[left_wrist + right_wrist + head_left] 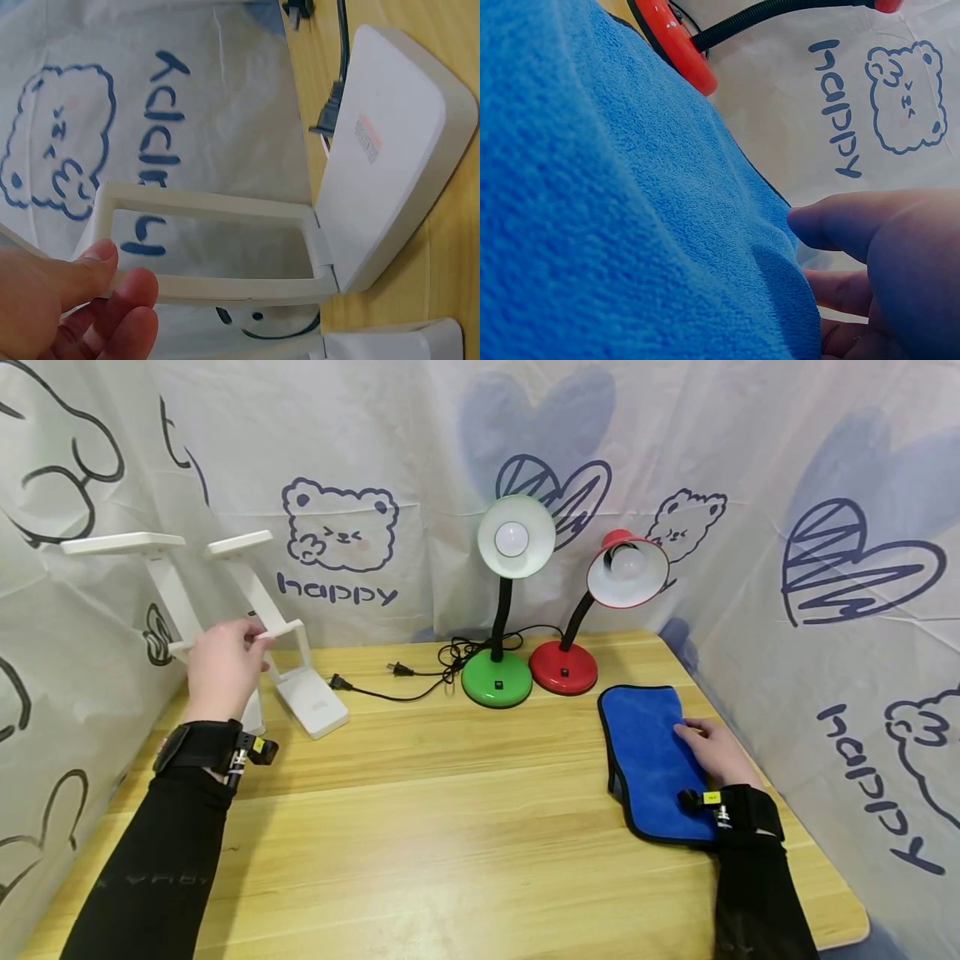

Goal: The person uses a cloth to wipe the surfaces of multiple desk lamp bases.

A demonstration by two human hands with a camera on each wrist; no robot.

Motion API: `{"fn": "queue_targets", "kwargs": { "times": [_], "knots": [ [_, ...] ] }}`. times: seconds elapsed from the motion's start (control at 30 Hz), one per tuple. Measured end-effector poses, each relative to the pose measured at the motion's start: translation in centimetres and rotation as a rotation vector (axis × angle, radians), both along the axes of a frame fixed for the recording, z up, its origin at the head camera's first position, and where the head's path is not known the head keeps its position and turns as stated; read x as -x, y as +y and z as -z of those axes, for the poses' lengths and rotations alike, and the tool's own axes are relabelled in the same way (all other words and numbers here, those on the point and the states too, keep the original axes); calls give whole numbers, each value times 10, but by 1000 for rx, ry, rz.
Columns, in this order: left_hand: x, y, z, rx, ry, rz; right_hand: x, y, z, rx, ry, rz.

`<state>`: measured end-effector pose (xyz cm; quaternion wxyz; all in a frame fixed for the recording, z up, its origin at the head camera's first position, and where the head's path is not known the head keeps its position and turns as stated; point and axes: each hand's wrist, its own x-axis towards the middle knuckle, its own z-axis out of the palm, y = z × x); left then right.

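Two white folding desk lamps stand at the left of the table. My left hand (223, 667) pinches the hinged frame (217, 288) of the right-hand white lamp (313, 702) between thumb and fingers. The other white lamp (171, 589) is partly hidden behind that hand and wrist. At the right, a blue cloth (645, 752) with black edging lies folded on the table. My right hand (718, 747) holds its right edge, thumb on top; in the right wrist view the other fingers go under the cloth (652, 202).
A green desk lamp (497, 680) and a red desk lamp (564, 668) stand at the back of the wooden table (420, 843). Black cords with plugs (401, 669) lie left of the green base. Printed white curtains (345, 435) close in the back and sides.
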<state>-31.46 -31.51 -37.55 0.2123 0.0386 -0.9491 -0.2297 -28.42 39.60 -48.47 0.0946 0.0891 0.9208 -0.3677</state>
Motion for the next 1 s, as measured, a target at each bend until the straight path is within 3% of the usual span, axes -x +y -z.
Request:
{"fn": "queue_targets", "kwargs": {
  "times": [0.3, 0.5, 1.0],
  "knots": [
    [-29, 22, 2, -37, -23, 49, 1, 0, 0, 2, -1, -6],
    [-44, 47, 4, -74, -11, 105, 0, 2, 0, 8, 0, -14],
    [-48, 135, 10, -141, -10, 331, -4, 3, -5, 71, -32, 47]
  ]
}}
